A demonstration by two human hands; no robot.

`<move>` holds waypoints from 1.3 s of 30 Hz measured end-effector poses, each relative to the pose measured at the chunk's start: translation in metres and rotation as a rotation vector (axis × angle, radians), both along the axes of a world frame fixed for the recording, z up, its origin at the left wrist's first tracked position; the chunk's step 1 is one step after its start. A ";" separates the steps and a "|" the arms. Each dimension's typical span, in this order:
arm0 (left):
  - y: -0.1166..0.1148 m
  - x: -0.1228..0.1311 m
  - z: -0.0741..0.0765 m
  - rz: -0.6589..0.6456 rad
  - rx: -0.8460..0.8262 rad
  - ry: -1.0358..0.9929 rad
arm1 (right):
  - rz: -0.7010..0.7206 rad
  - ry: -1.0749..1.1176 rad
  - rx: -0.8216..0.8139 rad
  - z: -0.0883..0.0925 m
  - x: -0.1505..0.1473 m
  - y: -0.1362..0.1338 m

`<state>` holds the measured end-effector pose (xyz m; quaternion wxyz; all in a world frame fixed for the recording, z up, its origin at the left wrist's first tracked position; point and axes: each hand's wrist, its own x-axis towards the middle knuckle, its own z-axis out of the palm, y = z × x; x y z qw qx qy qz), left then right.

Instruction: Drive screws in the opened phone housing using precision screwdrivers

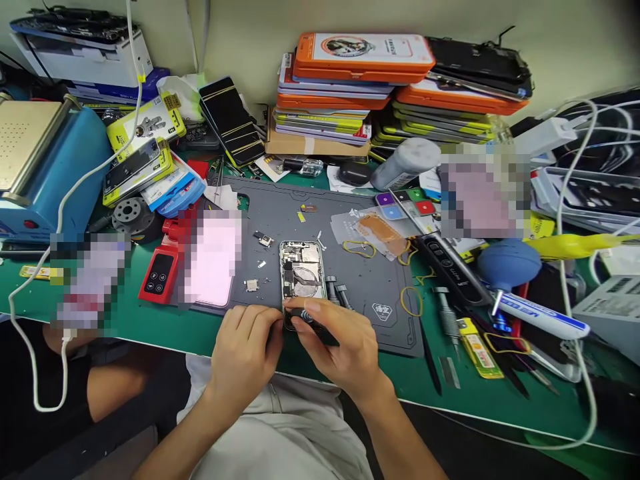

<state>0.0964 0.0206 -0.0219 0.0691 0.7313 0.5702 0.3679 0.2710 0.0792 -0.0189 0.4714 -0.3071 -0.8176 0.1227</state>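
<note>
An opened phone lies on the dark grey work mat, its back off and its circuit boards and a round coil showing. My left hand is closed, its fingertips pinched against the phone's lower left edge. From the other side, my right hand curls thumb and fingers round a small dark tool over the phone's lower end; its tip is hidden. Loose metal parts and a small board piece lie left of the phone. Several screwdrivers rest just to its right.
At left stand a red device, a lit phone and a blue machine. Orange boxes are stacked behind. Right of the mat lie a black pen-like tool, a blue blower bulb and a white cable.
</note>
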 end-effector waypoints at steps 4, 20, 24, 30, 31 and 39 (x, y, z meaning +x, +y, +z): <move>-0.001 0.000 0.000 -0.001 -0.003 -0.009 | 0.049 -0.004 -0.009 -0.001 0.002 -0.003; -0.001 0.001 0.000 0.018 0.015 -0.005 | 0.027 0.023 -0.015 -0.007 0.006 -0.003; 0.000 0.001 0.000 0.020 0.017 0.002 | 0.020 0.018 -0.036 -0.006 0.006 -0.003; 0.000 0.001 0.001 0.021 0.026 0.020 | 0.014 0.036 -0.034 -0.005 0.006 -0.002; 0.000 0.001 0.001 0.020 0.027 0.020 | 0.017 0.043 -0.032 -0.005 0.005 -0.002; 0.001 0.000 0.000 0.007 0.024 0.020 | -0.048 0.054 -0.014 -0.009 0.003 -0.002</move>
